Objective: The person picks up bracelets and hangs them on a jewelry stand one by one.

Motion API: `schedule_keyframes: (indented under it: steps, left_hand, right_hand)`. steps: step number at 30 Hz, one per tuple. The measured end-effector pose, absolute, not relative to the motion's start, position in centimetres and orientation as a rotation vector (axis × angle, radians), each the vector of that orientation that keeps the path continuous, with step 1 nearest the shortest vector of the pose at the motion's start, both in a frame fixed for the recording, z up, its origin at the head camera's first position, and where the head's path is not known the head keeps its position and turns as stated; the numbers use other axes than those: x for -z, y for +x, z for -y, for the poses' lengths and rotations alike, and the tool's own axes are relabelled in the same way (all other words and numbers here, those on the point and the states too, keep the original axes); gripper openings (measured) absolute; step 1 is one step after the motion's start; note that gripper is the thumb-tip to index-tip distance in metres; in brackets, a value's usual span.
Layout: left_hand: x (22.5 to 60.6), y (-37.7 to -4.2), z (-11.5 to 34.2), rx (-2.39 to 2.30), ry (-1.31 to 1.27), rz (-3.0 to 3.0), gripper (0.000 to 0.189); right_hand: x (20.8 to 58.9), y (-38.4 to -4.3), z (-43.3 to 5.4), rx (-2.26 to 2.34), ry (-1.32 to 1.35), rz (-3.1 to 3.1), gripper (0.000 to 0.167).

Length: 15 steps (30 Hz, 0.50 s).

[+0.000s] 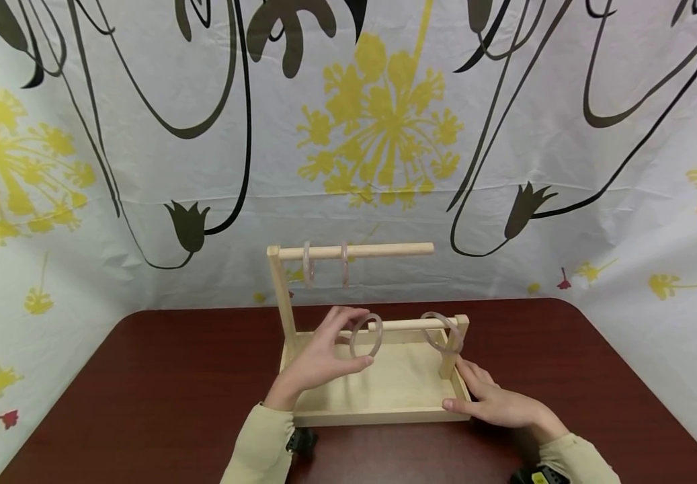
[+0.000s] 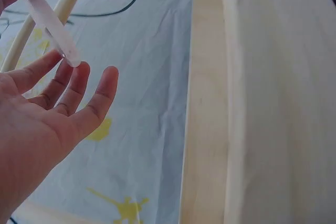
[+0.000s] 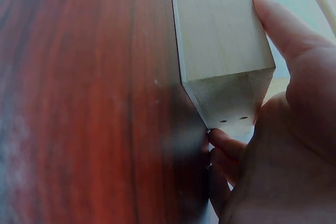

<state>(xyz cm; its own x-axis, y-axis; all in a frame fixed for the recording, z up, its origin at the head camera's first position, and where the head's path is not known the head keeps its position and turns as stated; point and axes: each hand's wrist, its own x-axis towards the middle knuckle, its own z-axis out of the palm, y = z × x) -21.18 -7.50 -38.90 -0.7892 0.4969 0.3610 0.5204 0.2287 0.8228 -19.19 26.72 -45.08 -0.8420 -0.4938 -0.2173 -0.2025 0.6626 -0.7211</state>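
My left hand (image 1: 322, 353) pinches a pale, translucent bangle (image 1: 380, 341) between thumb and fingertips. In the left wrist view that bangle (image 2: 52, 27) appears edge-on, the other fingers spread below. It overlaps the free end of the lower rod (image 1: 407, 325) of a wooden stand; I cannot tell if the tip passes inside. A second bangle (image 1: 431, 342) hangs on this rod beside its post. My right hand (image 1: 502, 405) grips the front right corner of the stand's tray (image 1: 384, 417), thumb at the front, fingers along the side, closer in the right wrist view (image 3: 226, 35).
Higher up, the stand's upper rod (image 1: 390, 250) carries two bangles, one (image 1: 308, 265) near the left post (image 1: 283, 296) and another (image 1: 345, 267) to its right. The stand sits on a dark red-brown table (image 1: 191, 390). A flower-patterned cloth (image 1: 348, 154) hangs behind.
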Motion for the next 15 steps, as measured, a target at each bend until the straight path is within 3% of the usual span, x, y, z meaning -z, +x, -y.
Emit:
schedule_keyframes:
  steps: [5,15]
  left_hand:
    - [39.0,-21.4,6.4,1.66,-1.002,2.453,0.061]
    - [38.9,-21.6,5.0,1.675,-0.997,2.489,0.064]
  right_hand:
    - [45.2,-19.4,-26.7,1.003,-0.545,-2.501,0.108]
    - [44.2,-19.1,-26.5,1.004,-0.574,-2.471,0.093]
